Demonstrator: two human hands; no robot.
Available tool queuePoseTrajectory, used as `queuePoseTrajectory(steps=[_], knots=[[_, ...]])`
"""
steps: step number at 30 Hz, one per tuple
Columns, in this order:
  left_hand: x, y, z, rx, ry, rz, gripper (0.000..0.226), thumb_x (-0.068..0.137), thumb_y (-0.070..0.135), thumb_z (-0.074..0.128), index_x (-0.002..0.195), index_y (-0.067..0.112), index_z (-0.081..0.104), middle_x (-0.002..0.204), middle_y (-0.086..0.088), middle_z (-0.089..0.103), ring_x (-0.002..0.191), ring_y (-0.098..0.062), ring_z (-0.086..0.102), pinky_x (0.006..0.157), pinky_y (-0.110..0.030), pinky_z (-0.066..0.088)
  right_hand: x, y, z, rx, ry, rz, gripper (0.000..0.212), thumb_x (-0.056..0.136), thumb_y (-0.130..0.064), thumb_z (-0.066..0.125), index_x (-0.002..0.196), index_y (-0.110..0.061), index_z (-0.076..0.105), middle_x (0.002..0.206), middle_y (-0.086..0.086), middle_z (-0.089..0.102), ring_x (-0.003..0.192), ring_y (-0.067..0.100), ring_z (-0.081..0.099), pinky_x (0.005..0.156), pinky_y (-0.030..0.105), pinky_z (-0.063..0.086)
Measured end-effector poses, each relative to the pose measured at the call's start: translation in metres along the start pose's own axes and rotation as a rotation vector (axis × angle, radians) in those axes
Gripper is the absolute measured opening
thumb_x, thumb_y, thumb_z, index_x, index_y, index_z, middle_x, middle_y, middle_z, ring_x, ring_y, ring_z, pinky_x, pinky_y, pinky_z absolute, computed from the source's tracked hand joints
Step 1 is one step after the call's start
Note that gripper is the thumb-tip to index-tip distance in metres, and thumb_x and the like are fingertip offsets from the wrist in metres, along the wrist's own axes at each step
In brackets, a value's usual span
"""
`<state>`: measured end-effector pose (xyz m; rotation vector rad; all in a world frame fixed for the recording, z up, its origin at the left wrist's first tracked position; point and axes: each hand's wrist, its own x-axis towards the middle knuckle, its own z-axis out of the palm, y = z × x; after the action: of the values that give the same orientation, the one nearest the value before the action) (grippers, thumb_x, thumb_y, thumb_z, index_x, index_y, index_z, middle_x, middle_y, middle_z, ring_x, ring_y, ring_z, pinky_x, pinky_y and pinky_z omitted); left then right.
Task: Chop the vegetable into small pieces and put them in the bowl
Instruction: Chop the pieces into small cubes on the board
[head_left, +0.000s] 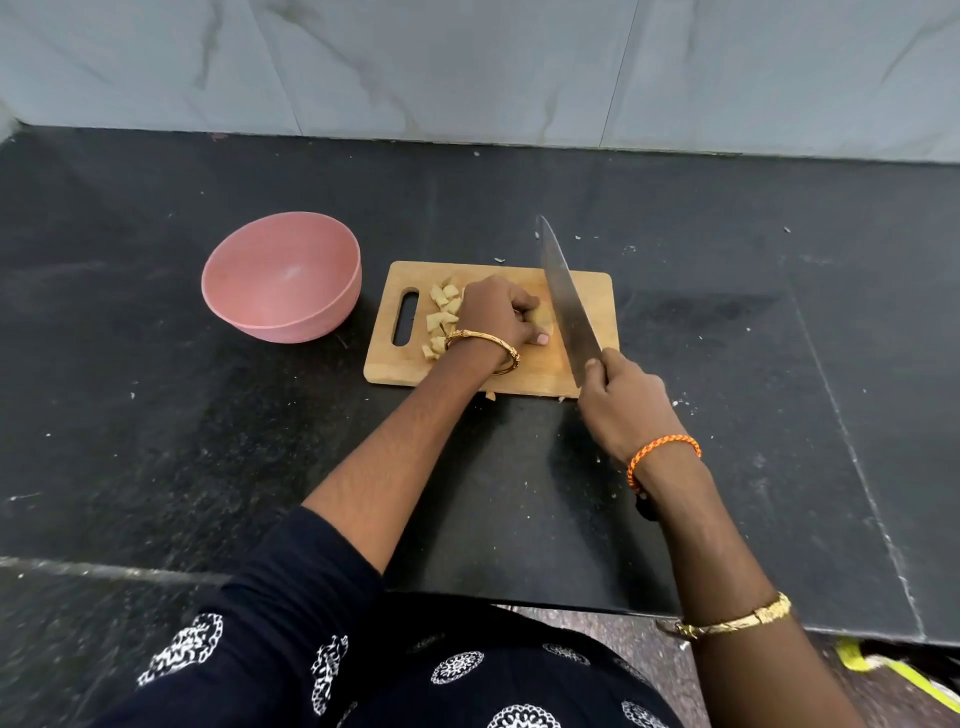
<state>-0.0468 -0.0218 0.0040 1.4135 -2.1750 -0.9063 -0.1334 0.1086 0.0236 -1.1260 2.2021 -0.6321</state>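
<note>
Pink bowl (281, 277) sits on the black counter (156, 415), well to the outer side of the left hand (496, 314), past the cutting board's handle slot. Nothing visible inside it; no pieces moved over yet.

Wooden cutting board (587, 296) lies under both hands. Cut pieces (441, 317), pale and blocky, are heaped just behind the left hand's knuckles, toward the bowl. The left hand is curled down over the uncut remainder (543, 318), fingers tucked, thumb tip showing on the near side; the vegetable is mostly hidden beneath it and its kind cannot be told.

Chef's knife (566, 301) stands just on the thumb side of the left hand, blade tilted, tip raised away from the person. The right hand (623, 410) is wrapped tight round the handle, index finger up by the blade's heel.

Risk, as judged: blade is close to the left fingertips; a small stub gives little to hold, so a slip could nick the exposed thumb.

One scrap (490, 396) is already off the board's near edge; more may follow. Open counter lies beyond the right hand; the bowl side offers a short sweep path.
</note>
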Motion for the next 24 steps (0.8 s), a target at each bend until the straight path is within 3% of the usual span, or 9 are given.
queuePoseTrajectory(steps=[4,6,11,15,19,22,24], knots=[[0.001,-0.001,0.001,0.004,-0.002,0.006,0.052,0.061,0.017,0.085,0.109,0.004,0.067,0.100,-0.010,0.072,0.086,-0.017,0.064,0.084,-0.023,0.049,0.000,-0.005,-0.001,-0.017,-0.022,-0.017,0.027,0.100,-0.027,0.030,0.087,-0.011,0.046,0.089,0.014,0.054,0.064,0.015,0.046,0.058,0.029,0.032],[0.001,-0.001,0.001,-0.003,-0.011,-0.005,0.053,0.062,0.017,0.085,0.110,0.004,0.066,0.099,-0.010,0.072,0.081,-0.013,0.061,0.080,-0.018,0.046,0.000,-0.006,-0.001,-0.025,-0.024,-0.010,0.027,0.100,-0.026,0.030,0.081,-0.013,0.043,0.086,0.014,0.053,0.064,0.017,0.046,0.057,0.028,0.032],[0.002,-0.002,0.001,-0.013,-0.013,-0.001,0.052,0.062,0.016,0.085,0.110,0.004,0.067,0.097,-0.009,0.072,0.074,-0.008,0.056,0.073,-0.014,0.042,0.006,-0.013,-0.001,-0.051,-0.036,0.000,0.024,0.099,-0.025,0.030,0.088,-0.010,0.043,0.087,0.013,0.050,0.068,0.024,0.047,0.068,0.030,0.034],[0.002,-0.001,0.000,-0.007,-0.007,0.007,0.052,0.062,0.015,0.085,0.109,0.004,0.067,0.098,-0.010,0.072,0.073,-0.008,0.057,0.076,-0.015,0.045,0.017,-0.021,-0.002,-0.089,-0.053,0.008,0.025,0.100,-0.025,0.030,0.101,-0.008,0.049,0.095,0.014,0.049,0.081,0.027,0.047,0.073,0.030,0.036],[0.000,0.000,0.000,-0.006,0.005,0.009,0.051,0.062,0.013,0.085,0.108,0.002,0.067,0.096,-0.012,0.072,0.075,-0.012,0.060,0.079,-0.020,0.049,0.013,-0.027,0.004,-0.120,-0.030,0.024,0.028,0.100,-0.024,0.030,0.111,-0.006,0.048,0.079,0.007,0.042,0.088,0.033,0.051,0.078,0.037,0.042],[-0.001,0.001,0.000,-0.009,0.013,0.004,0.047,0.063,0.010,0.084,0.106,0.002,0.068,0.096,-0.012,0.072,0.081,-0.018,0.066,0.084,-0.027,0.053,0.001,-0.026,0.010,-0.170,-0.042,0.077,0.026,0.099,-0.023,0.033,0.114,-0.007,0.047,0.095,0.016,0.047,0.100,0.040,0.055,0.082,0.041,0.044],[0.000,0.001,0.000,-0.006,0.016,0.012,0.044,0.064,0.008,0.083,0.105,0.002,0.068,0.095,-0.013,0.073,0.083,-0.020,0.068,0.083,-0.031,0.054,-0.011,-0.019,0.015,-0.180,-0.036,0.092,0.024,0.099,-0.023,0.033,0.112,-0.007,0.046,0.099,0.019,0.051,0.098,0.040,0.054,0.078,0.039,0.042]])
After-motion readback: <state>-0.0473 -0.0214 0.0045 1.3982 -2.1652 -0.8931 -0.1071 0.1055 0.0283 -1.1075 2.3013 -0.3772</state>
